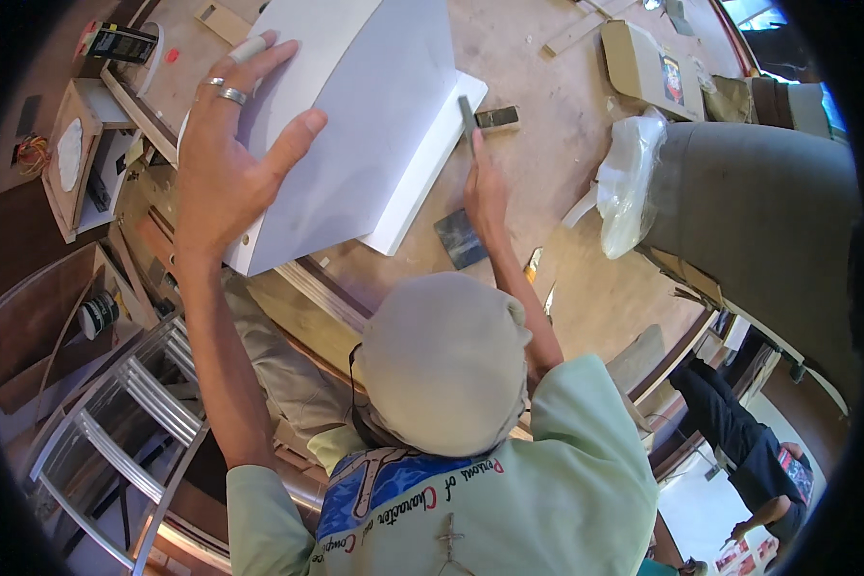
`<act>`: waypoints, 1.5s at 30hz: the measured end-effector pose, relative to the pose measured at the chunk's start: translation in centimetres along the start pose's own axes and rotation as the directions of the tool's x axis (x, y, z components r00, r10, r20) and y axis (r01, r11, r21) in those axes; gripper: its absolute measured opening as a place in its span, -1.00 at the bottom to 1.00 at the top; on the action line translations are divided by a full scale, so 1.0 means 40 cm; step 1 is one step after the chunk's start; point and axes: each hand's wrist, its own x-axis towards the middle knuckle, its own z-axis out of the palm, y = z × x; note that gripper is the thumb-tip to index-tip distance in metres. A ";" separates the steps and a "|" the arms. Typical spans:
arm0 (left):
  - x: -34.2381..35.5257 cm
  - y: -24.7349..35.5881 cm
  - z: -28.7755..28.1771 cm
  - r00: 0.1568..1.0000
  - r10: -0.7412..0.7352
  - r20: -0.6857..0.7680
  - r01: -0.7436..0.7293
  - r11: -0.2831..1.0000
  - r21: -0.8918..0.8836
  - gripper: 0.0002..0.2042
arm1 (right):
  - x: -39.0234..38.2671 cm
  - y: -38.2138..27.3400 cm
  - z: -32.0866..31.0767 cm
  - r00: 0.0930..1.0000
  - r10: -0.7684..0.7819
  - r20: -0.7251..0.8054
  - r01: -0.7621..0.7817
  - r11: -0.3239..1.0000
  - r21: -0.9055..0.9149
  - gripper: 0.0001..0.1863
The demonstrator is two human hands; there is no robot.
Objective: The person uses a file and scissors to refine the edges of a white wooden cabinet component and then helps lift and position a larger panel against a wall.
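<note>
My left hand (228,168), with rings and a wrapped finger, lies spread on a white boxy panel piece (374,125). Its thumb stands apart from the fingers. My right hand (488,190) grips a thin, flat grey-green strip (468,117) near the long edge of the white piece; I cannot tell exactly what tool it is. Beside the strip is a small dark block (497,118). A dark square pad (461,238) rests on the table just left of my right forearm, and a yellow-handled cutter (533,263) lies to its right.
A large grey cylinder (758,182) with clear plastic at its end stands right, near a cardboard box (643,72). Wooden boxes (86,144) and a metal ladder (130,451) are at left. Another person (758,461) is at lower right. Rounded beige cloth (442,365) fills the centre.
</note>
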 end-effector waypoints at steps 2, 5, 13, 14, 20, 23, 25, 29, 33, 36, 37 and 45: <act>-0.007 -0.007 0.001 1.000 0.006 0.011 -0.006 1.000 -0.003 -0.46 | 0.092 -0.011 0.001 0.990 -0.061 -0.127 0.064 0.998 0.018 -0.44; -0.001 -0.004 -0.002 1.000 0.007 0.018 -0.007 1.000 -0.018 -0.46 | 0.147 0.003 -0.016 0.989 -0.039 -0.140 0.043 0.999 0.023 -0.42; -0.005 -0.004 0.001 1.000 0.000 0.002 0.000 1.000 0.005 -0.46 | 0.094 -0.005 -0.021 0.999 0.020 -0.051 -0.019 1.000 0.014 -0.44; -0.007 -0.003 0.002 1.000 0.002 0.012 -0.002 1.000 -0.003 -0.46 | 0.122 0.000 -0.023 0.997 0.004 -0.078 -0.004 1.000 0.000 -0.44; 0.001 -0.005 -0.009 0.999 0.009 0.031 -0.010 0.999 0.048 -0.44 | 0.105 -0.012 -0.026 0.990 -0.084 -0.110 0.086 0.996 0.015 -0.48; 0.001 -0.002 -0.005 1.000 0.002 -0.003 -0.002 1.000 0.014 -0.45 | 0.116 -0.020 -0.023 0.999 0.003 -0.042 -0.004 0.999 -0.040 -0.48; 0.000 -0.003 0.000 1.000 0.022 0.002 -0.022 1.000 0.015 -0.45 | 0.195 -0.015 -0.039 0.992 -0.021 -0.123 0.012 0.997 -0.073 -0.47; 0.000 -0.011 -0.008 1.000 0.022 0.019 -0.022 0.998 0.054 -0.45 | 0.143 -0.004 -0.014 0.985 -0.100 -0.142 0.098 0.995 -0.023 -0.49; 0.002 -0.019 -0.002 1.000 0.027 0.008 -0.027 0.999 0.038 -0.44 | 0.112 -0.019 -0.011 0.997 -0.036 -0.070 0.032 0.998 -0.058 -0.49; -0.001 -0.007 0.002 1.000 0.029 0.002 -0.029 0.999 0.031 -0.44 | 0.224 -0.026 -0.045 0.995 0.033 -0.096 -0.035 0.999 -0.016 -0.49; 0.002 -0.012 0.003 1.000 0.026 -0.006 -0.026 0.999 0.023 -0.44 | 0.217 -0.019 -0.048 0.986 -0.015 -0.164 0.015 1.000 -0.001 -0.49; -0.010 -0.015 -0.004 0.999 0.030 0.023 -0.031 0.997 0.069 -0.45 | -0.007 0.177 -0.159 0.947 0.196 -0.254 -0.184 0.980 0.070 -0.46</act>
